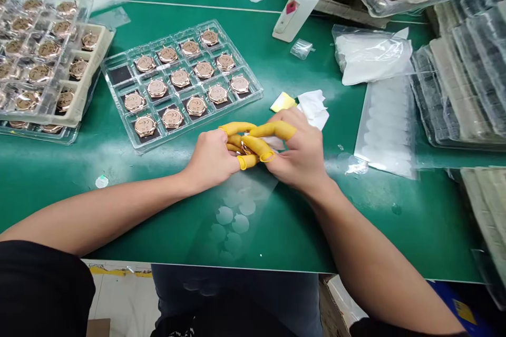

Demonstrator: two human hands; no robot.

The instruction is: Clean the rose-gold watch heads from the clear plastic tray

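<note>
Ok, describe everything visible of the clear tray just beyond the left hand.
The clear, glossy, plastic-looking tray lies flat, angled, on the green table. It has three rows of five compartments: fourteen hold round rose-gold watch cases, backs up; the back-left corner one shows only a dark pad. The left hand is near, not touching.

Gold watch case [245,149], mostly hidden between fingers [276,129]

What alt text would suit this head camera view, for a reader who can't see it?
A person's left hand and right hand, both wearing yellow finger covers, hold a mostly hidden gold-coloured piece above a green table. Beyond them lies a see-through tray of rose-gold watch cases; more trays are stacked on the left.
</note>
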